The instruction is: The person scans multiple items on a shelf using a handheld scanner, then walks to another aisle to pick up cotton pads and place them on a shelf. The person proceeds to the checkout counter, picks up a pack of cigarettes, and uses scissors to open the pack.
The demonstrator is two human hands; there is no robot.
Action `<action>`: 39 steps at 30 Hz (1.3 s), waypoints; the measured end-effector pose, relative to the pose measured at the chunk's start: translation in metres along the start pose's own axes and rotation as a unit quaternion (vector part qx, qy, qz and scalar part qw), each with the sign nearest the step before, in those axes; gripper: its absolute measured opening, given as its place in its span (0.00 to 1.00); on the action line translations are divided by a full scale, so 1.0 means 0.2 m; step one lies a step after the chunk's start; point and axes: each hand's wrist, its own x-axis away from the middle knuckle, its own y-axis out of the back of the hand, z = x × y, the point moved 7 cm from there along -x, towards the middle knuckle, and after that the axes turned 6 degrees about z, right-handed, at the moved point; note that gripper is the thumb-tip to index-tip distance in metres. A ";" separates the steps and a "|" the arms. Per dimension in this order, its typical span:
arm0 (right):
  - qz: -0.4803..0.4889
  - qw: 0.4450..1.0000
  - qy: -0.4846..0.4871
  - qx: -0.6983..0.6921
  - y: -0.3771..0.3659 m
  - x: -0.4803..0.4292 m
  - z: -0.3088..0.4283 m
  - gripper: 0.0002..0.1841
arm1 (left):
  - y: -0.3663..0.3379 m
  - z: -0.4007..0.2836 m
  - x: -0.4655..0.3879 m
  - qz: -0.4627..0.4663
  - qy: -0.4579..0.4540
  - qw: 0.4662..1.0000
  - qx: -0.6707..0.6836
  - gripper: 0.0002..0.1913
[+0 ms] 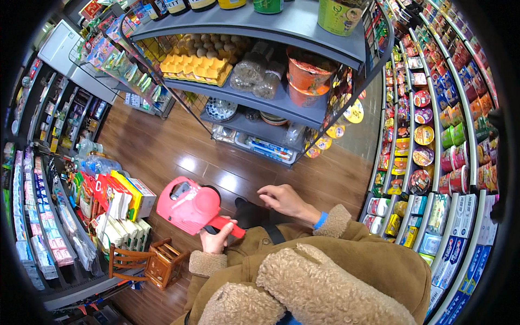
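My left hand (216,239) is closed around the red handle of a pink-red plastic price-label gun (191,205). The gun's rounded body points away from me and to the left, with a dark slot in its upper left part and a black edge at its far side. To the right, my right hand (280,200) hangs over the floor with its fingers loosely bent and nothing in them. A blue cuff shows at that wrist under the fleece-trimmed sleeve. Between my hands, lower down, a dark shoe (245,213) is partly visible.
A grey shelf rack (260,95) ahead holds egg trays (197,67), orange buckets (306,77) and plates (221,109). Shelves of instant noodles (422,136) curve along my right. At left stand a small wooden chair (160,262), packaged goods (118,195) and water bottles (99,164).
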 end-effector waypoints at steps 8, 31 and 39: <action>0.052 0.994 0.028 -0.094 -0.26 0.05 0.21 0.17 | -0.06 -0.04 -0.05 0.065 0.023 0.998 -0.004 0.13; 0.064 0.941 -0.223 -0.248 -1.27 -0.02 0.31 0.31 | 0.63 0.21 0.08 0.119 -0.012 0.963 -0.241 0.12; 0.083 0.768 -0.307 -0.557 -1.54 0.00 0.31 0.24 | 0.70 0.14 0.20 0.072 -0.052 0.916 -0.391 0.18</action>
